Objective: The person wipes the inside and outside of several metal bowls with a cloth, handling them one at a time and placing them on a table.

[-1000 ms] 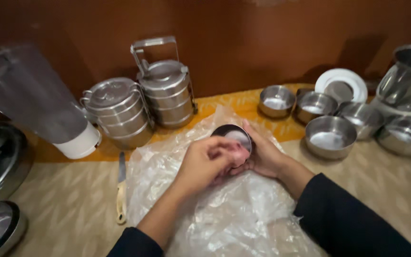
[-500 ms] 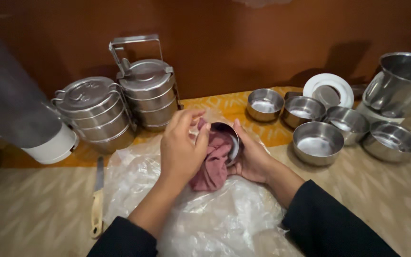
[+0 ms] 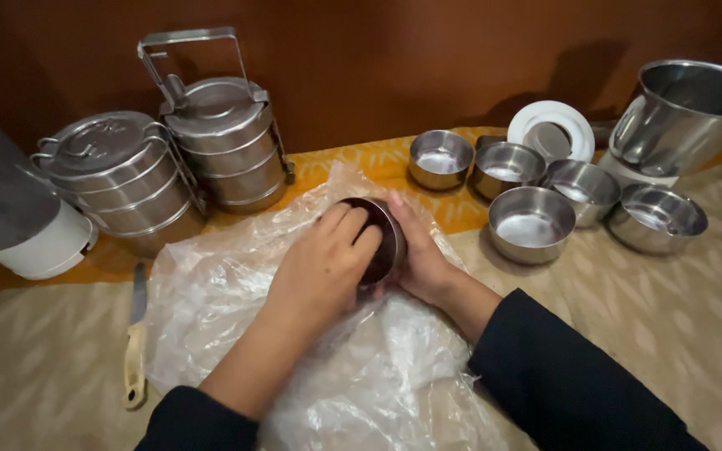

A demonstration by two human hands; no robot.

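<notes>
Small round stainless-steel bowl (image 3: 382, 242) held tilted on its side above the crumpled clear plastic sheet (image 3: 311, 359), mouth turned toward the left hand (image 3: 323, 267). Left hand closed over the mouth with fingers pressed inside, where something dark reddish shows; whether a cloth or only the bowl's shadowed inside, impossible to tell. Right hand (image 3: 424, 259) cupped and clamped around the bowl's far wall and base, thumb up over the rim.

Judged as light, rigid and smooth: thin steel, likely slippery if wet, not fragile but easily dented or dropped with a clatter. Best held as now, by wall and base in one palm, with the rim left free. Plastic sheet beneath soft, slick and crinkly, poor footing for anything set down on edge.

Around: two stacked steel tiffin carriers (image 3: 169, 159) at the back left, one with an upright handle frame; a grey and white jar (image 3: 18, 225) at the far left; a pale-handled knife (image 3: 135, 342) lying on the patterned cloth-covered table (image 3: 35, 376) just beside the sheet's left edge. To the right, five more open steel bowls (image 3: 532, 225) clustered near, a white round lid (image 3: 551, 134) and a large steel pot (image 3: 687, 113) behind. Nothing between the hands and the bowl; nearest clutter well apart from the grip.
</notes>
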